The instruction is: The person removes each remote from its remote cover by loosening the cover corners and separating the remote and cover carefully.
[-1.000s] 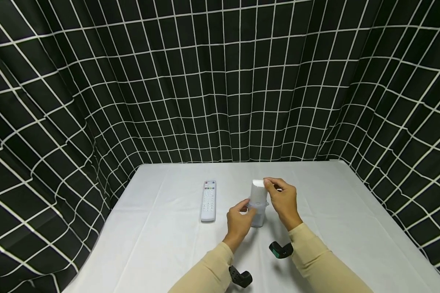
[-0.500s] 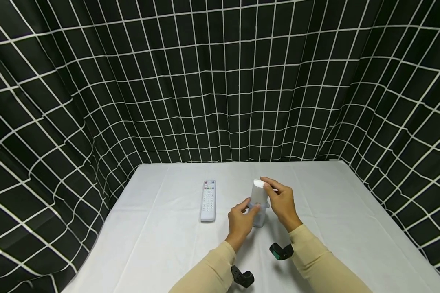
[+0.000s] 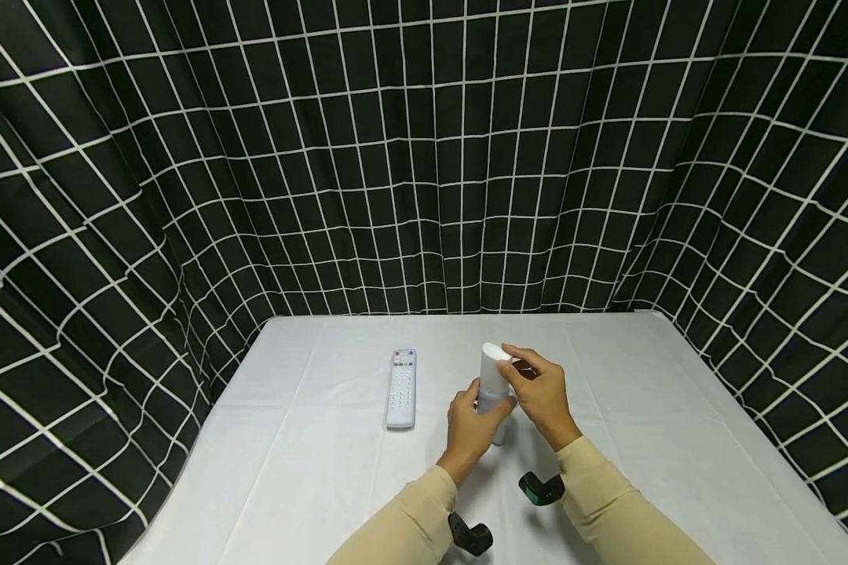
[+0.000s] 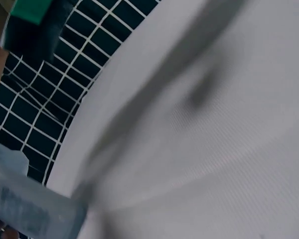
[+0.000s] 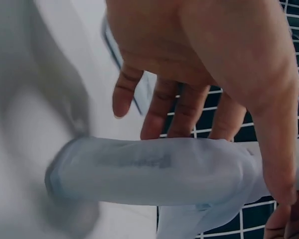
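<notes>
A white, bar-like object [image 3: 494, 367] with a rounded top end stands almost upright, its lower part inside a translucent soft sleeve [image 5: 139, 172]. In the head view my left hand [image 3: 469, 428] grips the sleeve from the left. The right wrist view shows this hand's fingers behind the sleeve and its thumb across the loose upper edge. My right hand [image 3: 546, 392] pinches the white object near its top between thumb and fingers. Dark marks show through the sleeve [image 4: 35, 206] in the left wrist view, where its bottom end is close over the table. The object's covered part is only faintly visible.
A white remote control [image 3: 401, 390], buttons up, lies left of the hands on the white-covered table [image 3: 311, 439]. Black wrist cameras [image 3: 470, 536] hang under both forearms. A black curtain [image 3: 367, 196] with a white grid encloses the table's back and sides.
My left hand has shifted slightly right and wraps further round the sleeve, its thumb now reaching across. The white object has tilted and moved slightly left at its top. The right hand stays near its top.
</notes>
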The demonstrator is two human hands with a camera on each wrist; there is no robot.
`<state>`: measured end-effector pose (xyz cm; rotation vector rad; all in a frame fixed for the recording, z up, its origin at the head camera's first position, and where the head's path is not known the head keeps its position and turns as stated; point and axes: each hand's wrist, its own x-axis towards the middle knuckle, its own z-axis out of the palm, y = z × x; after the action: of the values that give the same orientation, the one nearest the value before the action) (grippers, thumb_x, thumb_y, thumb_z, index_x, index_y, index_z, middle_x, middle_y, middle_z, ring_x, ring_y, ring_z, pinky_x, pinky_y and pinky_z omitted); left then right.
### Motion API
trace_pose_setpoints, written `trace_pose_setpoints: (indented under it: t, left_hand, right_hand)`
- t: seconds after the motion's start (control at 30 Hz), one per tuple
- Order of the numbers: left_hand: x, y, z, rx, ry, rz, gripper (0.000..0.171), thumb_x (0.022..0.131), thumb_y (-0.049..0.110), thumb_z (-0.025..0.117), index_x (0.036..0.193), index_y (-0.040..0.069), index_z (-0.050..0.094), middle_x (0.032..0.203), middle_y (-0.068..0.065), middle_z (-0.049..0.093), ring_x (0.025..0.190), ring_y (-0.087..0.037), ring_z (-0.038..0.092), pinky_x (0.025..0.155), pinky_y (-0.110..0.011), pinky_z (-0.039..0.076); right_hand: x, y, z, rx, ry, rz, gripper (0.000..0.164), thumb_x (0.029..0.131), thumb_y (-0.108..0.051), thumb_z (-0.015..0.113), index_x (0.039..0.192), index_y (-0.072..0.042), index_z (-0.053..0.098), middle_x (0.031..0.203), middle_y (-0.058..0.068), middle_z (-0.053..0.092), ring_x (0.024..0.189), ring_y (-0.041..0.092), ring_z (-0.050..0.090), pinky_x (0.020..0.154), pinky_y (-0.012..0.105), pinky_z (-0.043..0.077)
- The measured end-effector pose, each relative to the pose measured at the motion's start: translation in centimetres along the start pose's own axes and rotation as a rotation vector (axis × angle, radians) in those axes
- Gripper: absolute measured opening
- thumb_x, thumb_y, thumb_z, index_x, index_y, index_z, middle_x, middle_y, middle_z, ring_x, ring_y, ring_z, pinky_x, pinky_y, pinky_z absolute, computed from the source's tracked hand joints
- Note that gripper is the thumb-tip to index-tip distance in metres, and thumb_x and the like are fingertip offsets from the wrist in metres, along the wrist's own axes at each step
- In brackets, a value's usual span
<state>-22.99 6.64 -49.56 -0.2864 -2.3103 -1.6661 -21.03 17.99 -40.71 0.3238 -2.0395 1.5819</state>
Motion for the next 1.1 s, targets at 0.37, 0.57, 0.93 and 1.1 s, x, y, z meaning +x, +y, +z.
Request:
trace_pose_setpoints:
  t: [0.37,0.57,0.93,1.1]
  left_hand:
    - [0.2,0.4,-0.4,-0.027,-0.056,-0.036,0.055,0.084,0.041,0.073,0.130,0.013,0.061,0.105,-0.004,0.066,0.094,-0.020,0.060,0.078,-0.042,0.051]
    - [0.3,0.0,-0.8,-0.123,-0.177,-0.046,0.068,0.089,0.037,0.067,0.141,0.000,0.046,0.131,-0.015,0.056,0.113,-0.027,0.055,0.092,-0.044,0.046]
    - [0.3,-0.4,-1.1,-0.225,-0.109,0.001,0.044,0.090,0.026,0.071,0.127,0.004,0.062,0.123,-0.007,0.063,0.102,-0.018,0.062,0.080,-0.030,0.052]
    - [0.2,0.0,-1.1,-0.181,-0.015,0.092,0.035,0.087,0.021,0.074,0.117,0.004,0.069,0.105,-0.004,0.070,0.087,-0.013,0.064,0.073,-0.027,0.053]
  right_hand:
    - [0.0,0.4,-0.4,0.076,-0.057,-0.049,0.027,0.088,0.009,0.063,0.114,0.014,0.062,0.108,0.028,0.062,0.083,0.028,0.056,0.068,0.019,0.049]
    - [0.3,0.8,-1.1,0.119,-0.173,0.002,0.038,0.091,0.005,0.061,0.128,0.013,0.053,0.117,0.030,0.056,0.083,0.029,0.053,0.072,0.018,0.048]
    - [0.0,0.5,-0.7,-0.011,-0.016,-0.012,0.043,0.084,-0.001,0.073,0.123,0.009,0.060,0.105,0.024,0.062,0.085,0.037,0.055,0.075,0.036,0.046]
    - [-0.2,0.3,0.0,-0.067,0.078,-0.084,0.045,0.078,0.002,0.077,0.120,0.011,0.061,0.109,0.027,0.062,0.094,0.043,0.053,0.078,0.047,0.038]
